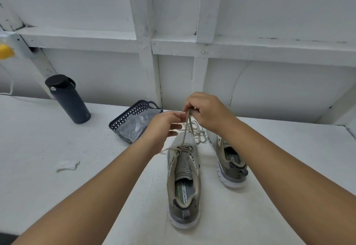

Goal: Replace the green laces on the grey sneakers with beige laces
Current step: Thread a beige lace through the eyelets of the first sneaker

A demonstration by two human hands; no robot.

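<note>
Two grey sneakers stand on the white table, heels toward me: the left sneaker point(184, 177) in the middle and the right sneaker point(230, 163) beside it. A beige lace point(185, 129) runs up from the lowest eyelets of the left sneaker to my right hand point(207, 111), which pinches its strands above the toe. My left hand point(163, 127) hovers just left of the lace, fingers loosely extended toward it. More beige lace lies in loose loops point(198, 132) on the table behind the toes. I see no green lace.
A dark mesh basket point(133, 110) with a clear plastic bag in it sits left of the shoes. A dark bottle point(67, 98) stands at the back left. A crumpled white scrap point(66, 164) lies on the table. A white framed wall closes the back.
</note>
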